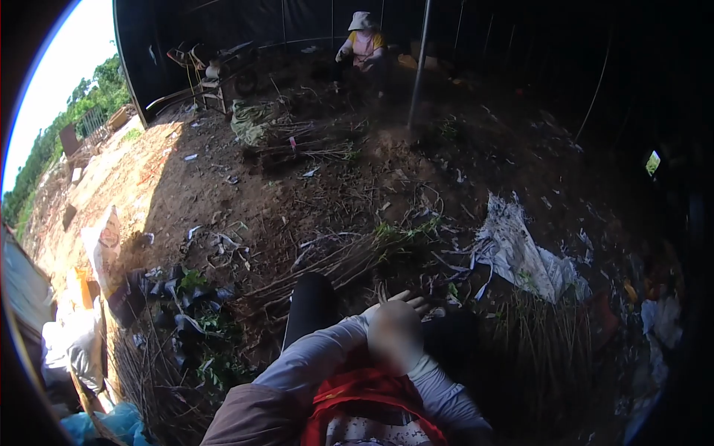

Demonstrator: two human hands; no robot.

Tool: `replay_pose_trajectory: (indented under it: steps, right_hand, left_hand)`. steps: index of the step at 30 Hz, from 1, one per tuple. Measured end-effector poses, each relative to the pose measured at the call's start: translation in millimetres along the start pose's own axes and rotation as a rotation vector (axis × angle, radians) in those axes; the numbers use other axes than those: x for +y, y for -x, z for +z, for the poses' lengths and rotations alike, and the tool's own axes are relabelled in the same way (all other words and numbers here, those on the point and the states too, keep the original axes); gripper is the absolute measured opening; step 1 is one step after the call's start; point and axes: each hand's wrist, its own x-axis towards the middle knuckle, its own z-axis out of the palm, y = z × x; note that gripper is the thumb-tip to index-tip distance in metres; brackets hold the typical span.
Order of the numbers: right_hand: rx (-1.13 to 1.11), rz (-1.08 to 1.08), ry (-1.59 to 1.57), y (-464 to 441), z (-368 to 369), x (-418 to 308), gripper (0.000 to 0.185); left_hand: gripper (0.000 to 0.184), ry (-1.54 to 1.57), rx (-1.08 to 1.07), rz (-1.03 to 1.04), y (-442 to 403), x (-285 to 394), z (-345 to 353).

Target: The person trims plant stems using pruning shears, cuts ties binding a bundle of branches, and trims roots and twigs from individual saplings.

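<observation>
My left hand (409,302), in a pale covering, stretches across in front of my body with its fingers extended, and I see nothing held in it. A blurred patch covers my right hand (397,343), which overlaps the left hand near its wrist; its fingers cannot be made out. Both hands are above my lap, between my dark-clothed knees (312,297). Just beyond them, a bundle of thin cut stems (338,262) with some green leaves (393,236) lies on the soil.
A torn white sack (520,253) and upright thin stems (547,334) are to the right. Leafy cuttings (216,372) and a white bag (74,346) lie left. Farther off stand a metal pole (420,67) and a wooden stool (213,97); another person (364,46) sits at the back.
</observation>
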Motion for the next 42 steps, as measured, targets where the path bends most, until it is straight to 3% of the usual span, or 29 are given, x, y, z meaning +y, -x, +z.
replay_pose_trajectory:
  steps: [1,4,5,8,9,10,12,16,20,22,29,32,37,40,42]
  right_hand:
    - [-0.035,0.059,-0.104,2.2,-3.3,4.5,0.005]
    - [-0.099,0.164,0.069,-1.5,-14.5,0.7,0.011]
    - [-0.155,0.253,0.128,-6.6,-22.4,10.6,0.025]
    - [-0.017,-0.028,0.414,-9.9,-23.5,44.5,0.041]
    - [-0.024,0.15,0.252,-11.2,-25.1,39.1,0.052]
    - [0.011,-0.001,0.229,-20.3,-32.4,55.9,0.054]
    - [0.038,0.117,0.772,-17.1,-33.4,15.4,0.045]
    - [0.108,-0.027,1.234,-31.9,-18.4,-4.8,0.032]
    - [0.222,-0.311,1.405,-48.2,0.6,-3.2,0.028]
    - [0.258,-0.382,1.332,-52.8,5.6,-2.6,0.028]
    - [0.144,-0.393,1.301,-23.6,21.0,-6.4,0.027]
    - [0.011,-0.777,1.343,-9.1,19.5,6.2,0.028]
    - [0.204,-0.749,1.438,3.7,-3.4,15.8,0.027]
    - [0.468,-0.691,1.381,7.1,-16.9,13.8,0.024]
    - [0.409,-0.356,1.394,8.2,-23.4,9.5,0.032]
  left_hand:
    - [0.106,-0.327,-0.078,0.037,-2.6,1.6,1.1]
    - [0.086,-0.212,-0.126,-0.163,7.8,-7.7,35.5]
    - [0.08,-0.17,-0.141,-0.232,15.7,-15.0,54.6]
    - [0.06,-0.034,-0.204,-0.423,50.1,-37.4,122.4]
    - [0.049,0.2,-0.097,-0.606,58.5,-36.7,129.9]
    - [0.038,0.433,0.059,-0.77,66.4,-35.7,136.5]
    - [0.032,0.526,-0.16,-0.947,50.2,-19.7,94.4]
    - [0.024,0.488,0.138,-0.483,111.4,-43.2,172.8]
    - [0.024,0.483,-0.058,-0.703,76.9,-14.2,125.2]
    - [0.024,0.454,-0.095,-0.739,65.6,-6.9,116.4]
    - [0.024,0.347,-0.137,-0.772,55.7,16.1,110.5]
    - [0.024,0.295,-0.146,-0.78,57.2,16.2,101.5]
    - [0.024,0.089,-0.048,-0.72,32.6,6.9,65.4]
    - [0.024,0.068,0.002,-0.674,20.7,3.4,43.3]
    - [0.024,0.02,-0.065,-0.653,18.8,-9.2,51.0]
